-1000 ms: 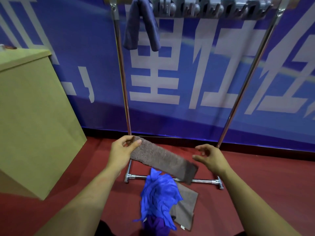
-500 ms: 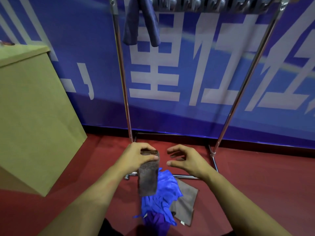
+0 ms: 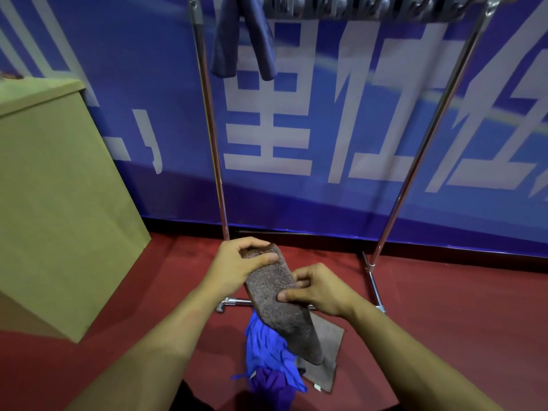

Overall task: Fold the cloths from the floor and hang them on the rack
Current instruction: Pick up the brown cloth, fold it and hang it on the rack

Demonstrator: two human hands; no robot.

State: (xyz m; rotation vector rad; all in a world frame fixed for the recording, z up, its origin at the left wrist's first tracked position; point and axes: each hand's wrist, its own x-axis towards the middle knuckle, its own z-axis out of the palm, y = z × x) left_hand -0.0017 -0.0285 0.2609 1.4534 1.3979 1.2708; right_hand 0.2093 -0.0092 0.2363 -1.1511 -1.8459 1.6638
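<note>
Folding of the brown-grey cloth in hand; rack carries one cloth so far.

Nearest, a crumpled bright blue cloth (image 3: 267, 348), a purple cloth (image 3: 274, 387) and a flat grey cloth (image 3: 327, 336) lie on the red floor (image 3: 444, 321), not yet folded. Above them, the folded brown-grey terry cloth (image 3: 278, 298) is held in mid-air: left hand (image 3: 237, 264) pinches its upper end, right hand (image 3: 318, 289) grips its middle edge. Its long axis slopes from upper left, far end, down to lower right, toward the person. Beyond, the chrome rack (image 3: 212, 143) holds one dark blue cloth (image 3: 243, 37) draped over its top. Judged: one hung, one nearly folded, three outstanding.
</note>
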